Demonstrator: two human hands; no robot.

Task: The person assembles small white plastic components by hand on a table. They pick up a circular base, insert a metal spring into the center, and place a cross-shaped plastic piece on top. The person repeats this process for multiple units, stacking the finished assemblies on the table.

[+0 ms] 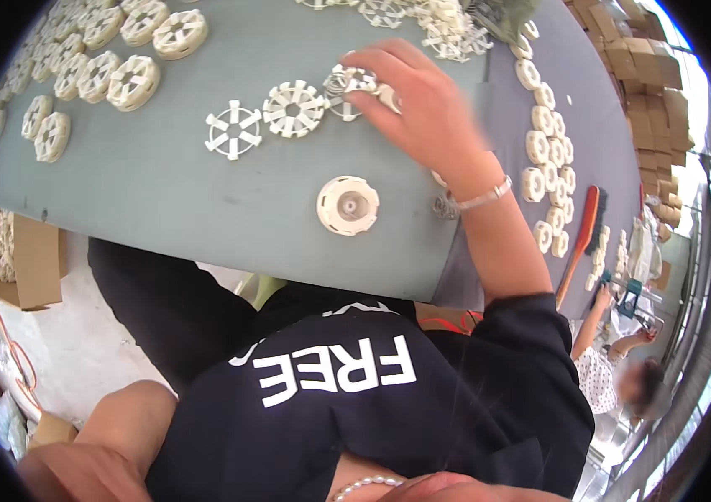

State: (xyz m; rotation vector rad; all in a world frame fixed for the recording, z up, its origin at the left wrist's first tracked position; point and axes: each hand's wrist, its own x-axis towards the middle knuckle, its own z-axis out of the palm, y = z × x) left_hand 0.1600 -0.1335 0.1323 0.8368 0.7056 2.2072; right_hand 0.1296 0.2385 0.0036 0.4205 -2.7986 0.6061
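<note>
Where the right grip (422, 105) curled half-closed over a spoked white wheel (344, 110), its hold unclear, light, even pressure seemed best.

Curves the right hand (410, 96) over a wheel (342, 109) at top centre, next to two more wheels (294, 109) on a grey-green table (196, 197). Shows a hub (348, 206) near mid-frame, stacked rings (133, 83) at upper left, and an open carton (39, 268) at far left. Also includes rows of small rings (538, 147) at upper right, above a red-handled brush (581, 243).
</note>
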